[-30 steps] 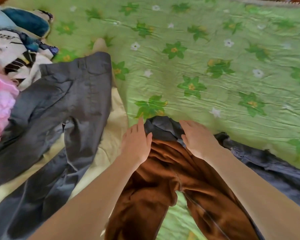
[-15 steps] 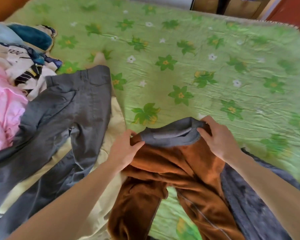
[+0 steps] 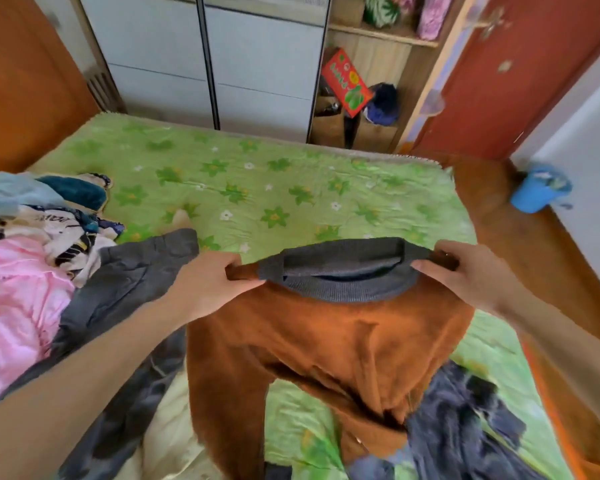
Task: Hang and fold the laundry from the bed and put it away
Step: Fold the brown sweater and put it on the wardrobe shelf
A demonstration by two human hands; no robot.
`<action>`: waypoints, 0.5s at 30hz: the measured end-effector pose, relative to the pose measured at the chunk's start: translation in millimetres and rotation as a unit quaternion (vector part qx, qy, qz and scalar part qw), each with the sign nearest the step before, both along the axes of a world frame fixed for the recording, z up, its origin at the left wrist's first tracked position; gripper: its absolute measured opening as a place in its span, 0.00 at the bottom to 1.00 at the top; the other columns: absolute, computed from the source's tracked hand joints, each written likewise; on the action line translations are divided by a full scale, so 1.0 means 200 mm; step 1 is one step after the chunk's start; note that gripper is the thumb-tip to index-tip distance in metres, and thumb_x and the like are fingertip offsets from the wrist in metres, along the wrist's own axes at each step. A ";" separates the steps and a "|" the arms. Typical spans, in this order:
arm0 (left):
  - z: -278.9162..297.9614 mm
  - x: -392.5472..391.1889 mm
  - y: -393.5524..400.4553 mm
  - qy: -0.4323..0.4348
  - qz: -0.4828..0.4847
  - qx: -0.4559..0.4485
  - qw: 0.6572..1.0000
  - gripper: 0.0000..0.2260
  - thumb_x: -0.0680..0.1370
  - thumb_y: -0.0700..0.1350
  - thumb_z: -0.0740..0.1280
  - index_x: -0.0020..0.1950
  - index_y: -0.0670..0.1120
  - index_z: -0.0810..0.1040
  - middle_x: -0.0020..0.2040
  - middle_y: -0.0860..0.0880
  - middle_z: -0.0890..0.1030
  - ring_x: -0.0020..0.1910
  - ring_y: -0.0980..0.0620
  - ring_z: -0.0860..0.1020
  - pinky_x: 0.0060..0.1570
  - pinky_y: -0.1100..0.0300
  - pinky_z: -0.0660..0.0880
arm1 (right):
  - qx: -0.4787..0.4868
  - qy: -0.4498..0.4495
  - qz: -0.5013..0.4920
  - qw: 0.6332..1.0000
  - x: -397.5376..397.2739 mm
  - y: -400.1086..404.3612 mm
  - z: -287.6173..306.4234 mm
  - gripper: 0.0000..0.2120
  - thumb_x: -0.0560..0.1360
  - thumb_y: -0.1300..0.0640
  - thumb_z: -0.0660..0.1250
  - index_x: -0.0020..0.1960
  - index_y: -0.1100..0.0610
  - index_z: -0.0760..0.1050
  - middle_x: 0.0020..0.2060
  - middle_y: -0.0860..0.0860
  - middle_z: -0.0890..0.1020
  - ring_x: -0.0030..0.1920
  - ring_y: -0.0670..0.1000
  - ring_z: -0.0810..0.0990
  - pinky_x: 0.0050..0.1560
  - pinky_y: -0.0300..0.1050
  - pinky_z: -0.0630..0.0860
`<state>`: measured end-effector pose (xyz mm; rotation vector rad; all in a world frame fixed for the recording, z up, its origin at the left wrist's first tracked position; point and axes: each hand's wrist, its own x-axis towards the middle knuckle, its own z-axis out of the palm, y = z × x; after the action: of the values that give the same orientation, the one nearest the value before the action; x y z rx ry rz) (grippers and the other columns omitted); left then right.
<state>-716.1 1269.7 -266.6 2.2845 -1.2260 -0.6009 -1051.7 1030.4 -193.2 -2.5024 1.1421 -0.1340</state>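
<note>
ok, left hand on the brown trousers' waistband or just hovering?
Touching. The head view shows the left hand pinching the brown trousers beside the grey waistband, fingers curled round the cloth; the right hand grips the other end.

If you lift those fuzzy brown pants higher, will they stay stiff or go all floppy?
Probably floppy: the fuzzy brown pants already sag and crease below the grey ribbed waistband, legs dangling. They seem light, since the left hand and right hand hold them by pinching only the corners. The fleecy cloth likely won't slip.
</note>
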 end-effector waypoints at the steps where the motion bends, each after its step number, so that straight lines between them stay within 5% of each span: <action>1: 0.12 0.00 0.00 0.001 -0.005 -0.011 1.000 0.24 0.76 0.65 0.73 0.40 0.43 0.77 0.35 0.46 0.79 0.36 0.49 0.79 0.38 0.52 0.72 | -0.007 -0.003 0.008 1.000 -0.02 -0.01 0.12 0.24 0.77 0.34 0.66 0.39 0.55 0.73 0.31 0.52 0.76 0.34 0.53 0.77 0.33 0.50 0.67; 7: 0.75 0.01 -0.05 -0.047 -0.024 -0.149 0.987 0.13 0.79 0.52 0.73 0.45 0.45 0.75 0.40 0.48 0.78 0.39 0.52 0.75 0.38 0.61 0.67 | -0.005 -0.113 0.083 0.990 -0.13 -0.13 0.73 0.02 0.82 0.50 0.67 0.51 0.48 0.76 0.44 0.50 0.80 0.45 0.49 0.78 0.48 0.54 0.75; 12: 1.02 -0.05 -0.01 -0.073 -0.019 -0.211 0.975 0.10 0.79 0.45 0.74 0.46 0.41 0.76 0.37 0.46 0.77 0.36 0.51 0.72 0.37 0.63 0.65 | -0.054 -0.198 0.079 0.975 -0.23 -0.08 0.92 0.07 0.80 0.56 0.70 0.48 0.55 0.72 0.35 0.46 0.75 0.35 0.42 0.71 0.39 0.37 0.69; 15: 1.12 -0.06 0.04 -0.073 -0.001 -0.208 0.975 0.16 0.78 0.49 0.75 0.40 0.42 0.73 0.33 0.48 0.72 0.33 0.51 0.68 0.36 0.55 0.63 | -0.067 -0.232 0.058 0.969 -0.28 -0.04 0.93 0.10 0.80 0.55 0.72 0.45 0.55 0.71 0.33 0.48 0.73 0.34 0.44 0.68 0.39 0.42 0.67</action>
<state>-728.8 1278.0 -43.6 1.9976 -1.2814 -0.1542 -1107.4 1022.8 -6.9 -2.4536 0.8117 -0.7428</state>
